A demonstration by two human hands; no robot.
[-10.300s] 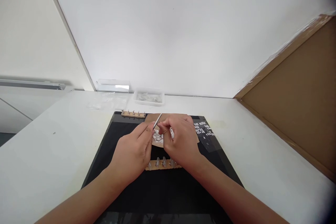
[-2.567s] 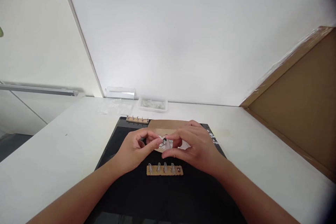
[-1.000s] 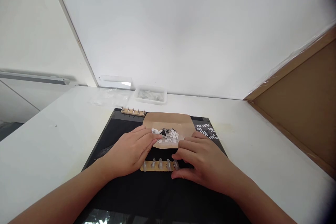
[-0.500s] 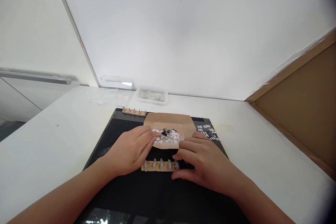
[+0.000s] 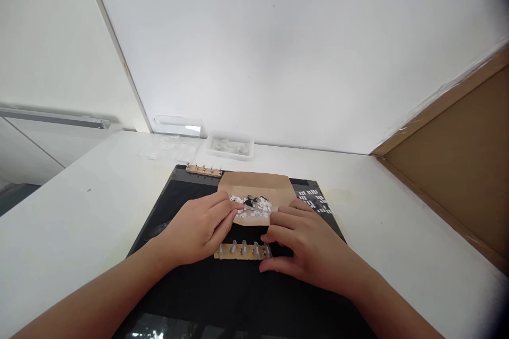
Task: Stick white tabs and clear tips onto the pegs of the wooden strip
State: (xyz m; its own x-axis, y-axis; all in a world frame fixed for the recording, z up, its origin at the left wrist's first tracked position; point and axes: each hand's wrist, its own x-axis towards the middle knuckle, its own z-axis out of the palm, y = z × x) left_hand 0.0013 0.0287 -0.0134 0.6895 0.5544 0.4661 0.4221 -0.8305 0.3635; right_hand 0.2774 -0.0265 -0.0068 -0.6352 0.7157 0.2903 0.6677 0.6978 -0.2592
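A wooden strip lies across the black mat, with several clear, curved pieces like false nail tips standing on it. My right hand has its thumb and index finger around the clear piece at the strip's right end. Its other fingers are curled by the brown paper. My left hand is closed, thumb and index finger pressed together at the left side of a pile of white scraps. Whatever those fingertips may hold is hidden. The pile, with some black bits in it, rests on a brown paper sheet.
Under everything is a black mat on a white table. A second strip with metal pegs sits at the mat's far left. White tabs line its right side. Behind stands a clear plastic box; cardboard rises at right.
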